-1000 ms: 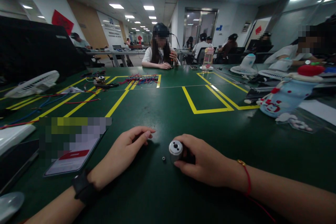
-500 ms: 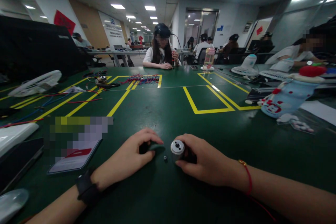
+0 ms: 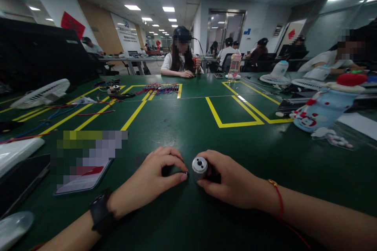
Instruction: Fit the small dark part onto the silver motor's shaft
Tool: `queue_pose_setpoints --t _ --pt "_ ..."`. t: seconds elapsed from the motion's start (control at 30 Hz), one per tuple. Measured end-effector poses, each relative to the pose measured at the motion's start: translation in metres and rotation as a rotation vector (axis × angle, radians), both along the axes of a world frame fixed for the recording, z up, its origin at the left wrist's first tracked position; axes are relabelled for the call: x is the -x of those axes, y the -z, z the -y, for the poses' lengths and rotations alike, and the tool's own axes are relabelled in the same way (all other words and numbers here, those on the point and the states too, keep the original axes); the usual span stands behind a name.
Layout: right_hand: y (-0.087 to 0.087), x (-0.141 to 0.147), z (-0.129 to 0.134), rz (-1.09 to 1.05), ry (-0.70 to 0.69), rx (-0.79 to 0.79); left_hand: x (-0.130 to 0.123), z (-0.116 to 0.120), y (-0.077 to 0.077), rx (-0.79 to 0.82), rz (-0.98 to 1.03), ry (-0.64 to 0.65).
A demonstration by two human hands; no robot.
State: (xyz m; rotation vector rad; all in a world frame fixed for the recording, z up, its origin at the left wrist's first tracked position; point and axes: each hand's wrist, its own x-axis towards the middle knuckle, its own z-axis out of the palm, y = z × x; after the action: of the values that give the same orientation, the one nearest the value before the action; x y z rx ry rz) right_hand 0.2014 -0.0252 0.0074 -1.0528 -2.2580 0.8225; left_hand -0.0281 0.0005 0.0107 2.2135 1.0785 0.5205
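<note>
My right hand (image 3: pixel 232 182) grips a small silver cylindrical motor (image 3: pixel 199 165) lying on the green table (image 3: pixel 182 125), its round end face turned toward me. My left hand (image 3: pixel 153 178) sits just left of it, thumb and forefinger pinched together at a tiny dark ring-shaped part (image 3: pixel 186 173) on the table surface, beside the motor. A black band is on my left wrist, and a red string bracelet on my right.
A phone (image 3: pixel 84 176) lies to the left. A white fan (image 3: pixel 41 94) and loose red and blue wires (image 3: pixel 160 88) sit further back left. A pale blue bottle (image 3: pixel 324 108) lies at right. Other people sit at the table's far side and right.
My left hand moved right across the table and closed its fingertips on the tiny ring part beside the motor. The right hand stayed on the motor.
</note>
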Motion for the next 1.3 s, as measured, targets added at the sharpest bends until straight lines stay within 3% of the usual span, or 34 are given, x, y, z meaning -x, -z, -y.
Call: queue_pose_setpoints --t 0.1,0.27,0.9,1.2,1.3 --pt "0.000 0.000 -0.001 0.011 -0.005 -0.019 -0.004 0.000 -0.005 0.048 0.135 -0.041" --pt "0.001 0.000 -0.002 0.011 -0.021 -0.040 -0.016 0.006 -0.014 -0.013 0.250 -0.125" --pt "0.002 0.001 -0.003 0.024 -0.029 -0.074 -0.024 0.008 -0.020 0.004 0.215 -0.034" --pt "0.002 -0.001 -0.002 0.018 -0.029 -0.046 -0.011 0.003 -0.009 0.074 0.242 -0.048" --pt "0.002 -0.001 -0.002 0.024 -0.026 -0.033 -0.008 0.002 -0.005 0.154 0.246 -0.133"
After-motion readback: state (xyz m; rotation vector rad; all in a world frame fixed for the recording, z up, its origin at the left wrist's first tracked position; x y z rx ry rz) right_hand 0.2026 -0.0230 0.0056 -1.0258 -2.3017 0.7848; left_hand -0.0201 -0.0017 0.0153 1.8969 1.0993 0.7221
